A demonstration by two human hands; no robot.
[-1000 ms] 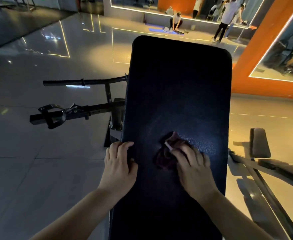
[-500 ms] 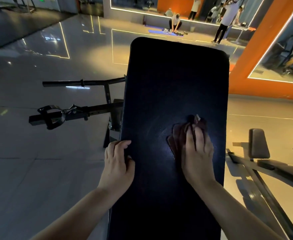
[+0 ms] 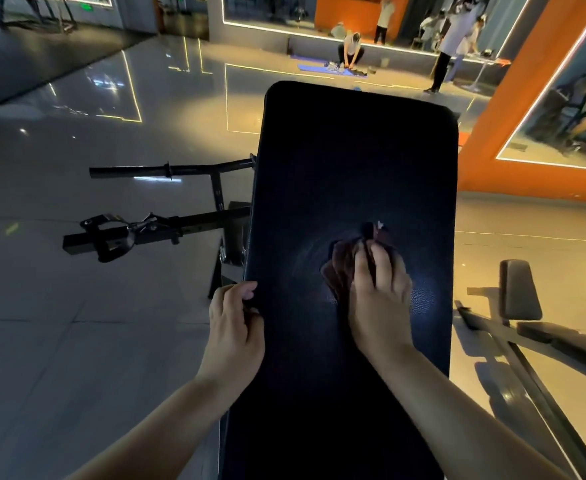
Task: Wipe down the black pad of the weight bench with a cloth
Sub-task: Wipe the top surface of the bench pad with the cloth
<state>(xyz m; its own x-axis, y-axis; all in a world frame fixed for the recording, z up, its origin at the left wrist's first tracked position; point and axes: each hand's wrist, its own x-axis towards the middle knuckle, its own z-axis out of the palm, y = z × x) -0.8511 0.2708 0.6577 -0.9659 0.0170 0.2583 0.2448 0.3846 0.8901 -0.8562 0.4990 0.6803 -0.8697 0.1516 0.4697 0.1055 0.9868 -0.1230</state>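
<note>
Pressed flat, my right hand point(image 3: 380, 299) has its fingers point(image 3: 361, 268) laid out over a dark reddish cloth point(image 3: 342, 268), pinning it to the black pad point(image 3: 354, 168) rather than clenching it; the cloth sits bunched right of the pad's middle, a small pale tag poking out at its far end. My left hand point(image 3: 236, 327) is curled around the pad's left edge, fingers over the top and thumb on the surface, so it is closed on the pad itself. Faint curved smear marks show on the pad just left of the cloth, and a bright patch of reflected light lies just right of my right hand. Nothing rests on the pad beyond the cloth, and I see one cloth and one pad under my two hands. To the left, the bench's black steel frame point(image 3: 180, 230) sticks out sideways in two bars, the nearer one carrying a clamp-like fitting at its end. To the right, well apart from the pad, stands a second piece of equipment point(image 3: 520, 296) with a small upright black cushion and long low rails. The grey tiled floor point(image 3: 77, 341) is glossy and mirrors strip lights. Far back, I count one person crouching point(image 3: 350, 50) by a blue mat and two standing, one near an orange wall point(image 3: 513, 133) with a lit-edged mirror.
</note>
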